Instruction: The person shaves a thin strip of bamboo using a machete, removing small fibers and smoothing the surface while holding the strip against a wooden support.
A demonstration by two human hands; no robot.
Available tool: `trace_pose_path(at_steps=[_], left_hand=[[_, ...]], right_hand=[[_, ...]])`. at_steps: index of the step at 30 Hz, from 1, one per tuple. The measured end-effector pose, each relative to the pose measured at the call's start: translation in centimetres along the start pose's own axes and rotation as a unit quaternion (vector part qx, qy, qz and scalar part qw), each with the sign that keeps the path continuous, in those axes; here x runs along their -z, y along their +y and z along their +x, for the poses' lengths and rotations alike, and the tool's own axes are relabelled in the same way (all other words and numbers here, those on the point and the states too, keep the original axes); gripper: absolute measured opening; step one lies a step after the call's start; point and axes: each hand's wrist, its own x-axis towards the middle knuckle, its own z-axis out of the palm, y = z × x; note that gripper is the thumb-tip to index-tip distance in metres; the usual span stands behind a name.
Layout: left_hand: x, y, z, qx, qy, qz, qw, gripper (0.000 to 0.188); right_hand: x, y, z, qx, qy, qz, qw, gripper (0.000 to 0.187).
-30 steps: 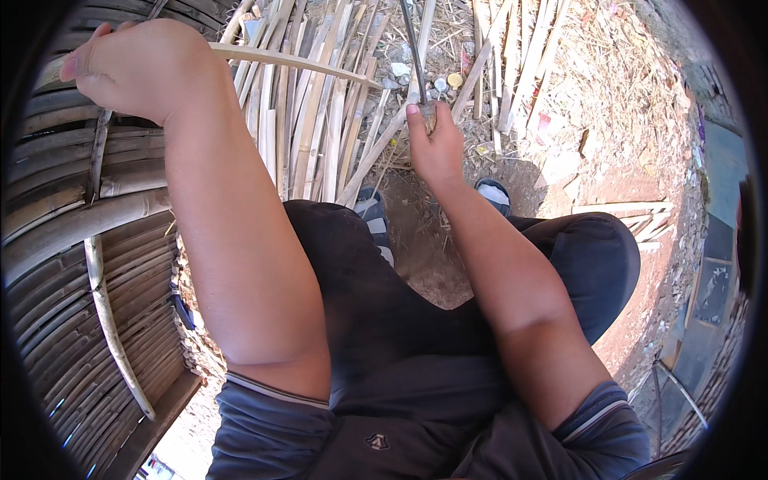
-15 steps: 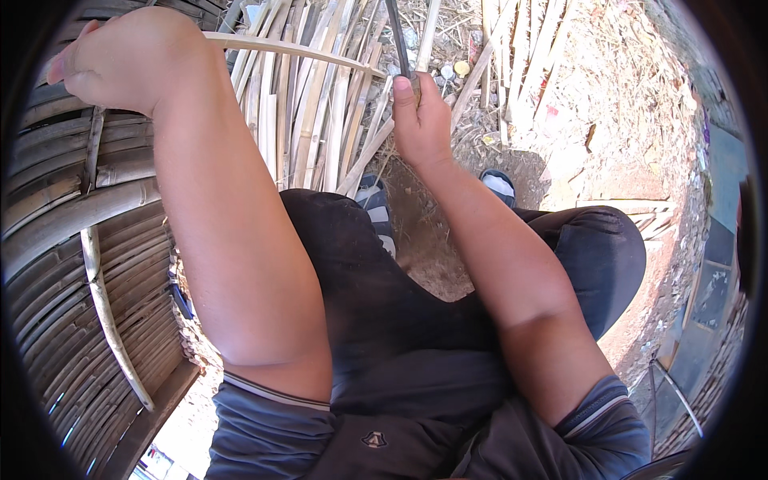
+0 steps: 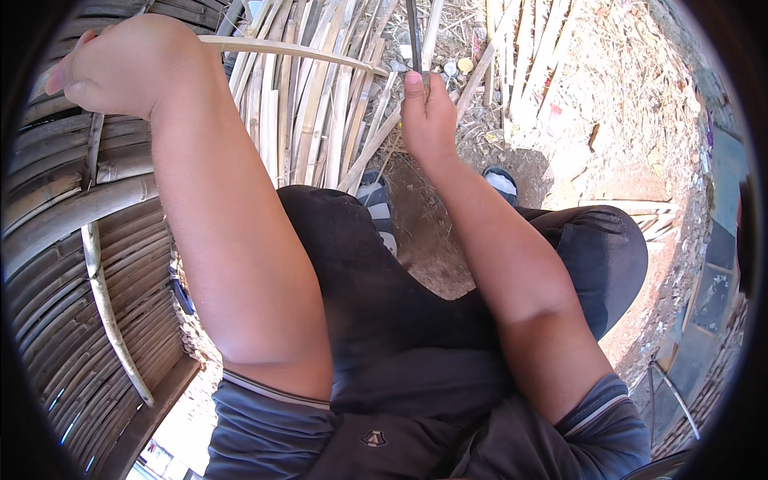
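Note:
At the upper left, my left hand (image 3: 112, 68) is raised with its wrist bent and its fingers closed, mostly turned out of sight. A pale bamboo strip (image 3: 296, 50) comes out from behind that wrist and runs right, its free end just short of my right hand. My right hand (image 3: 430, 116) is wrapped around the handle of a long dark-bladed knife (image 3: 414, 36), thumb along the top. The blade points away from me, and its far end is cut off by the picture's edge. Knife and strip end are slightly apart.
Many split bamboo strips (image 3: 316, 120) lie on the ground ahead, with more strips (image 3: 528, 56) farther right. A slatted bamboo wall (image 3: 128, 280) stands close on my left. My feet in sandals (image 3: 374, 200) rest between my bent knees. Dry shavings (image 3: 632, 96) cover the ground at right.
My right hand has shifted slightly right with the knife, and the blade now stands straighter away from me. My left hand and the bamboo strip have barely moved.

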Motion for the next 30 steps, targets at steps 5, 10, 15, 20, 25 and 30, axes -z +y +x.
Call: trace_pose_path(at_steps=[5, 10, 15, 20, 25, 30], left_hand=[[-0.2, 0.4, -0.3, 0.022, 0.001, 0.001, 1.0, 0.063], [0.0, -1.0, 0.4, 0.002, -0.004, 0.013, 1.0, 0.06], [0.4, -1.6, 0.7, -0.016, -0.023, 0.008, 1.0, 0.059], [-0.2, -1.0, 0.6, -0.012, -0.023, 0.006, 1.0, 0.061], [0.3, -2.2, 1.1, 0.008, -0.007, 0.002, 1.0, 0.062], [0.2, -1.0, 0.2, 0.026, -0.011, -0.014, 1.0, 0.065]], right_hand=[[0.0, 5.1, -2.5, -0.048, -0.123, -0.165, 0.977, 0.058], [-0.8, 4.2, -1.8, -0.118, -0.114, -0.171, 0.972, 0.068], [-0.1, -1.7, 0.0, 0.01, -0.033, -0.016, 0.999, 0.056], [0.0, 5.1, -2.8, -0.04, -0.115, -0.142, 0.982, 0.058], [-0.1, 5.6, -2.7, -0.197, -0.177, -0.188, 0.946, 0.071], [-0.6, 4.4, -2.2, -0.11, -0.115, -0.082, 0.984, 0.068]])
